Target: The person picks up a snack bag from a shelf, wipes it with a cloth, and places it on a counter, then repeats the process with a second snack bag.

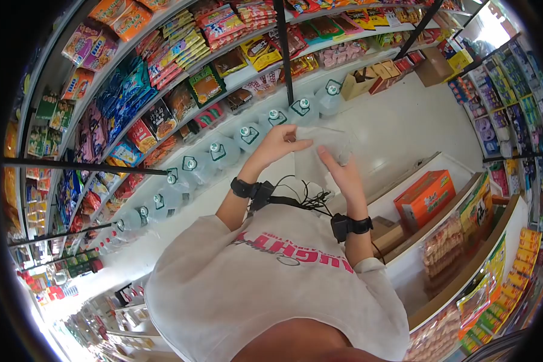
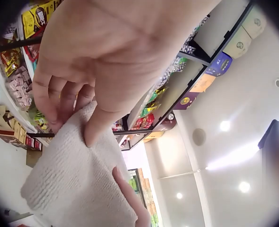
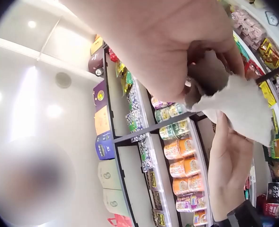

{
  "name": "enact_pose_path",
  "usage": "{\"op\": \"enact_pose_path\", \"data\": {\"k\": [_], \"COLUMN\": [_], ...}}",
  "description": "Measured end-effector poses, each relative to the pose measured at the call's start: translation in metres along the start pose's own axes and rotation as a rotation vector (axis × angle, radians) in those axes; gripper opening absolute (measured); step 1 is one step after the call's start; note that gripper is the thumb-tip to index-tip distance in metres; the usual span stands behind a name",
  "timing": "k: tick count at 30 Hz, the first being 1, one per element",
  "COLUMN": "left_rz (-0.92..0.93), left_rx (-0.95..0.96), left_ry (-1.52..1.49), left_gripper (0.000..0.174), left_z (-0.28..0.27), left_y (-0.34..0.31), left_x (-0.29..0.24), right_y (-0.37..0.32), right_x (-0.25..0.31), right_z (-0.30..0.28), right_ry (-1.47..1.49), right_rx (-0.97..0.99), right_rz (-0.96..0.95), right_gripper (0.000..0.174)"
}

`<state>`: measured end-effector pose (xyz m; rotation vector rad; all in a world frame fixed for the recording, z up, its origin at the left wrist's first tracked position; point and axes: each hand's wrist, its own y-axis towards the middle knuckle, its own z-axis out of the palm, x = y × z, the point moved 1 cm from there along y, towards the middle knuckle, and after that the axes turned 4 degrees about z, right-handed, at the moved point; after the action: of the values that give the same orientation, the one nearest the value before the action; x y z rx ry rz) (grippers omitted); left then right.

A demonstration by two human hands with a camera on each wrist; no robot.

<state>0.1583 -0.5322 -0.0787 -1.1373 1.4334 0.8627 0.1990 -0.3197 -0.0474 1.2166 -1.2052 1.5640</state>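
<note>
A white textured cloth (image 2: 78, 182), with a ragged edge in the right wrist view, hangs between both hands in front of the chest. My left hand (image 1: 280, 145) pinches its upper part between thumb and curled fingers, as the left wrist view shows. On the other side my right hand (image 1: 344, 176) grips the cloth; in the right wrist view its fingers curl round a bunched fold. The cloth (image 1: 324, 137) looks pale and thin against the floor in the head view. Black bands with cameras sit on both wrists.
Shelves of packaged snacks (image 1: 262, 51) curve along the left and far side. Large clear water bottles (image 1: 225, 155) stand in a row below them. To the right, a low white shelf unit holds an orange box (image 1: 425, 198). Black cables (image 1: 311, 199) run between the wrists.
</note>
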Motion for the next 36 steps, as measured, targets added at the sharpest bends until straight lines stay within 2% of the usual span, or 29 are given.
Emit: {"op": "enact_pose_path", "data": {"k": [3,7,11,13,17,20,22,25,28,31,32,35,36], "left_rz": [-0.032,-0.091,-0.093,-0.051,-0.109,-0.117,-0.133,-0.235,-0.289,-0.327,-0.325,-0.349,-0.312], "left_rx": [0.016,0.074,0.114,0.076,-0.129,-0.261,-0.305,-0.388,-0.439,-0.517,-0.533,-0.469,-0.52], "left_ry": [-0.038,-0.164,-0.176,-0.158,-0.295,-0.476,-0.62,-0.806,-0.842,-0.751,-0.678,-0.743,-0.845], "left_gripper": [0.04,0.026,0.024,0.024,0.026,0.026,0.025,0.025,0.024,0.025,0.026,0.026,0.027], "left_z": [-0.036,-0.065,-0.073,-0.076,-0.095,-0.113,-0.125,-0.148,-0.178,-0.21,-0.22,-0.261,-0.269], "left_y": [-0.035,-0.05,-0.046,-0.046,-0.038,-0.024,-0.017,-0.002,0.023,0.054,0.067,0.098,0.105], "left_x": [-0.004,0.014,0.038,0.023,0.017,0.033,0.052,0.085,0.117,0.161,0.178,0.257,0.285], "right_y": [-0.007,-0.006,-0.008,-0.007,0.005,0.024,0.036,0.065,0.095,0.141,0.157,0.201,0.225], "right_x": [-0.011,-0.028,-0.036,-0.032,-0.021,-0.021,-0.025,-0.039,-0.041,-0.061,-0.064,-0.073,-0.081], "right_z": [0.058,0.092,0.088,0.081,0.059,0.039,0.033,0.034,0.046,0.054,0.057,0.08,0.087], "right_ry": [0.017,0.042,0.024,0.029,0.022,0.06,0.085,0.171,0.207,0.217,0.242,0.355,0.41], "right_rx": [-0.029,-0.056,-0.089,-0.094,-0.043,-0.023,-0.044,0.007,0.049,0.131,0.126,0.092,0.074], "right_rz": [-0.004,0.023,0.07,0.052,0.078,0.053,0.031,0.095,0.2,0.261,0.281,0.381,0.411], "right_gripper": [0.036,0.035,0.037,0.038,0.038,0.038,0.038,0.038,0.04,0.042,0.041,0.038,0.037]}}
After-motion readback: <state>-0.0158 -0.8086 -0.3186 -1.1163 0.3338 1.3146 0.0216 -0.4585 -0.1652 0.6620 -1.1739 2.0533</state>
